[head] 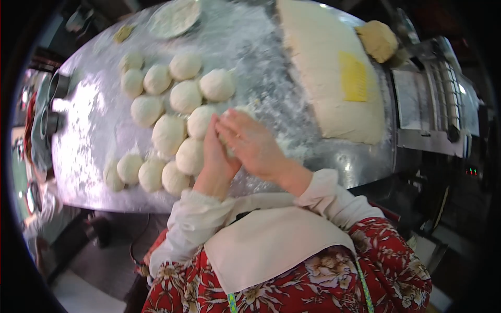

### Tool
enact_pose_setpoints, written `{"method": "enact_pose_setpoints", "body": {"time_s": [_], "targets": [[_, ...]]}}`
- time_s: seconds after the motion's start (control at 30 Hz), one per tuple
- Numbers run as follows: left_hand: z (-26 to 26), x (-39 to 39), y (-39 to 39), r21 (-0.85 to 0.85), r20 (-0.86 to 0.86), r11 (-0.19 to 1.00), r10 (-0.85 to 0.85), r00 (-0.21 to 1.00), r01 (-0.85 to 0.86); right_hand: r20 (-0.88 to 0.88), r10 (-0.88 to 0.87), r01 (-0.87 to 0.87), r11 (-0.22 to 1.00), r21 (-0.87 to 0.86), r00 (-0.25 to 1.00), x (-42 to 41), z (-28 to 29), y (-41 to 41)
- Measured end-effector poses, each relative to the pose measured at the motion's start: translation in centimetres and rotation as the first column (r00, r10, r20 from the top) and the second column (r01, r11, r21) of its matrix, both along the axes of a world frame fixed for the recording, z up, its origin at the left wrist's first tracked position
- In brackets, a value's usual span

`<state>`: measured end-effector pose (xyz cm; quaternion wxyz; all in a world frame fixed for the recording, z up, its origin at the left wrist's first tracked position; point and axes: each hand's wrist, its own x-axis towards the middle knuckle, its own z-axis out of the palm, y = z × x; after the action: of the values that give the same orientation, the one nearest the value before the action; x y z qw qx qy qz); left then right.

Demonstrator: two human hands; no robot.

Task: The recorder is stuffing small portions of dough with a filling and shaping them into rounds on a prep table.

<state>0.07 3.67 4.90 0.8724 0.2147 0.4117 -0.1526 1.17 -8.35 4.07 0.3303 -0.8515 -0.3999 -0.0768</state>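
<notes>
My left hand [219, 156] and my right hand [252, 144] are cupped together over the metal worktop, fingertips nearly meeting. Between the palms a little of a pale dough piece [228, 148] shows; the hands hide most of it. Right beside my left hand lie round dough balls, among them one at its wrist [190, 156] and one by its fingertips [201, 121]. Several more dough balls [169, 134] spread leftward in loose rows, some touching. Pale dough also shows just beyond my right fingers [246, 111].
A long slab of dough [332, 78] with a yellow scraper [353, 77] on it lies at the right. Beyond are a yellowish dough lump [377, 41] and a metal machine [430, 98]. A bowl of flour [175, 17] stands far back. Flour dusts the metal worktop [117, 117]. Metal rings [58, 86] sit at its left edge.
</notes>
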Motion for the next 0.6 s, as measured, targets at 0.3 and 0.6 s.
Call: {"method": "enact_pose_setpoints", "body": {"time_s": [0.3, 0.6], "targets": [[-3.0, 1.3, -3.0, -0.257, 0.25, 0.947, -0.127, 0.96, 0.192, -0.764, 0.12, 0.321, 0.858, 0.401, 0.634, 3.0, 1.9, -8.0], [0.4, 6.3, -9.8, -0.282, 0.284, 0.958, 0.027, 0.959, 0.056, -0.121, -0.848, 0.852, 0.522, -0.026, 0.516, 20.0, 1.3, -36.4]]}}
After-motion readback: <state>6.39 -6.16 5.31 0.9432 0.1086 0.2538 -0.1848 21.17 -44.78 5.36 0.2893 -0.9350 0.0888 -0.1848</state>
